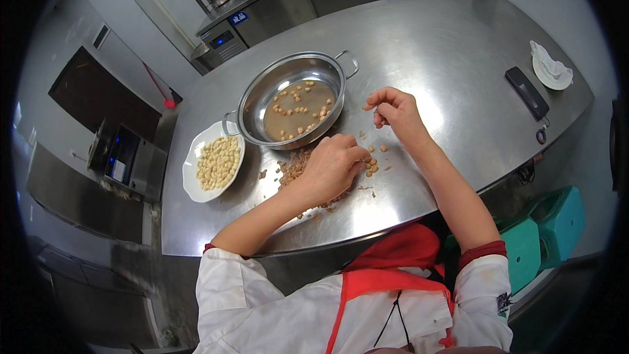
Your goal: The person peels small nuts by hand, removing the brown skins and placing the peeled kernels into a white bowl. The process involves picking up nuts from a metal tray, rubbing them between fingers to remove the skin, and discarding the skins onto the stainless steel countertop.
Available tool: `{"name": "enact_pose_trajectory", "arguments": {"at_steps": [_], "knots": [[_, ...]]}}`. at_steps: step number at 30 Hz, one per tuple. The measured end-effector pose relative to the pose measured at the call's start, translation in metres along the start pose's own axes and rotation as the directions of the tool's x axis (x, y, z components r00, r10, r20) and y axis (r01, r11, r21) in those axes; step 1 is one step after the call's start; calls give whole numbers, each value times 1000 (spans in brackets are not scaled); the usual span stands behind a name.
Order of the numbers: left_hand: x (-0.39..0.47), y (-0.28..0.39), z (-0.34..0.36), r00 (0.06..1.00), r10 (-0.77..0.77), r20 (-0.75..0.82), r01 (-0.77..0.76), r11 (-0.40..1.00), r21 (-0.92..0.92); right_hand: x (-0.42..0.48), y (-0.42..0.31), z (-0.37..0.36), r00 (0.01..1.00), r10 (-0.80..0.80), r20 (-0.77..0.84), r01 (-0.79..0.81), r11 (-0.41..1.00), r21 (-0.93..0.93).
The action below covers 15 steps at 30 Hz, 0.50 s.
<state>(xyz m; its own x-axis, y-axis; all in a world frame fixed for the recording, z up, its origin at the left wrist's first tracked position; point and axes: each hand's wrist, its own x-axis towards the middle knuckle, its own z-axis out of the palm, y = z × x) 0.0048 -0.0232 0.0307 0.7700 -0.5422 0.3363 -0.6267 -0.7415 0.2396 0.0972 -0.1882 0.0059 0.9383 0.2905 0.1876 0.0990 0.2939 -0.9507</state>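
Observation:
My left hand (pixel 333 169) bends low over a heap of brown skins (pixel 293 166) on the steel table. Its fingertips reach a small group of tan kernels (pixel 372 168), possibly peanuts or chickpeas; whether they grip one is hidden. My right hand (pixel 397 114) is raised beyond that group, fingers loosely curled and apart, with a tiny brownish bit seemingly at one fingertip. A two-handled steel pan (pixel 292 101) holds shallow liquid and scattered unpeeled kernels. Left of it, pale peeled kernels (pixel 217 163) fill the middle of a white scalloped plate (pixel 191 184).
The stainless steel table (pixel 442 54) has its near edge against me. At the right lie a black telephone handset (pixel 527 97) and a small white plate (pixel 550 78) with crumpled tissue. Green plastic stools (pixel 521 255) stand below right. A steel counter (pixel 282 7) runs behind.

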Motion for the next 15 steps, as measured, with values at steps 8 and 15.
{"name": "enact_pose_trajectory", "arguments": {"at_steps": [8,15], "knots": [[15,-18,23,993,-67,93,62,997,52,-8,9,-5,991,46,130,-35,996,-82],[4,-22,9,908,-408,-96,313,811,-495,-16,9,0,986,30,165,-16,996,-83]]}}
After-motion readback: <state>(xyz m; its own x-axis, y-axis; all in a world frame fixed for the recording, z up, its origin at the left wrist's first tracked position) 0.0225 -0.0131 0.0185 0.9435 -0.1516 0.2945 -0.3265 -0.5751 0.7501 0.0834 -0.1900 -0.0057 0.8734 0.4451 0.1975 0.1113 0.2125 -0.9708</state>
